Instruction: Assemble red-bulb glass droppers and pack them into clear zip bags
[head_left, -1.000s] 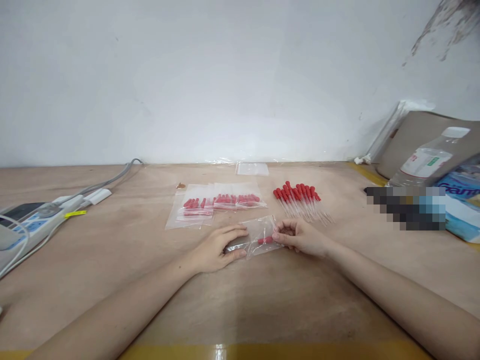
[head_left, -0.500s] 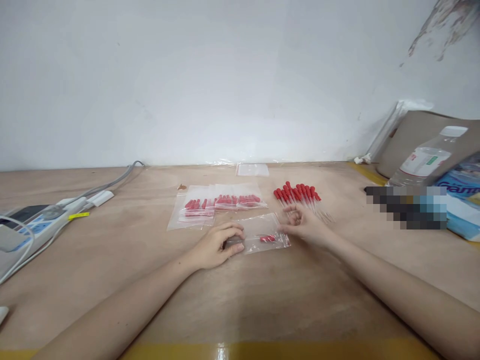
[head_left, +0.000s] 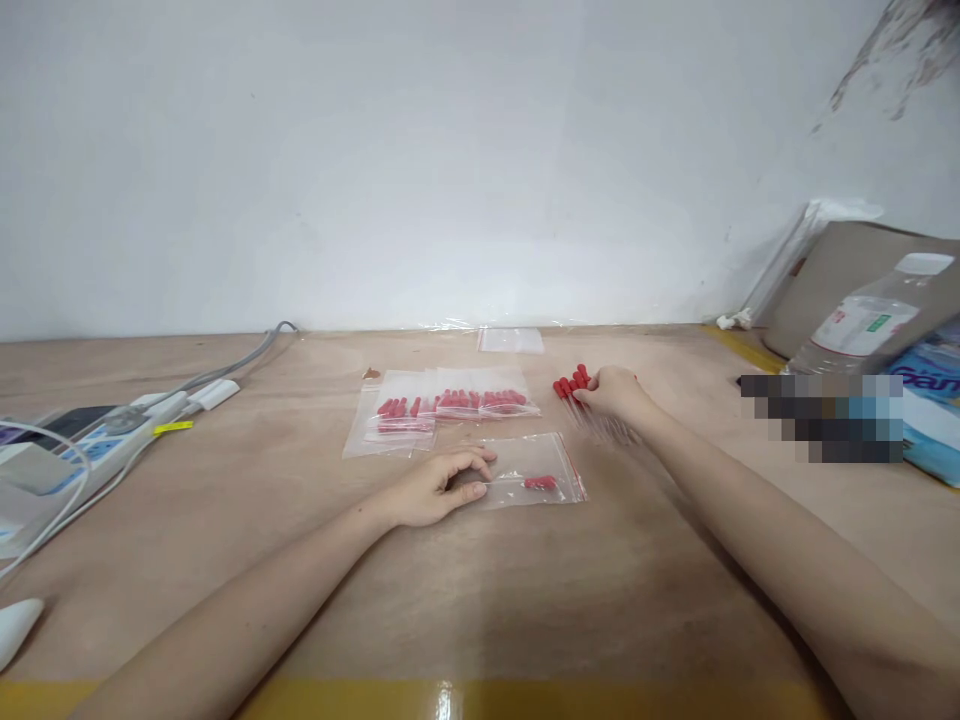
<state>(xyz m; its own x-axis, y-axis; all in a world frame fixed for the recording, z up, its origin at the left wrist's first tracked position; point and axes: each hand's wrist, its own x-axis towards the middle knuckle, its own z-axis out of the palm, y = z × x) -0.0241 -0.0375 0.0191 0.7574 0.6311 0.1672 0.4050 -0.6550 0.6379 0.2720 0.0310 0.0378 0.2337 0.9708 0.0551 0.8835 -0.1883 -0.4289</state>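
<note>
A clear zip-lock bag [head_left: 517, 455] lies flat in front of me, its red-lined end to the right. Inside it is at least one dropper with a red bulb [head_left: 540, 483]. My left hand [head_left: 439, 485] holds the bag's left end, its fingers curved over the plastic and its thumb on the near side. To the right, my right hand [head_left: 616, 393] closes over a pile of red-bulbed droppers [head_left: 574, 380] with clear stems. The thumb is against a red bulb; the hand hides how many droppers are between the fingers.
Filled zip-lock bags [head_left: 465, 402] overlap behind my left hand. Another flat bag [head_left: 511, 341] lies by the wall. A power strip [head_left: 112, 440] with cables is at the left. A water bottle [head_left: 862, 320] and a blue pack [head_left: 930, 425] stand at the right.
My right hand has moved from the bag's right end, up and right, onto the dropper pile. My left hand stays at the bag's left end. The view has shifted slightly.
</note>
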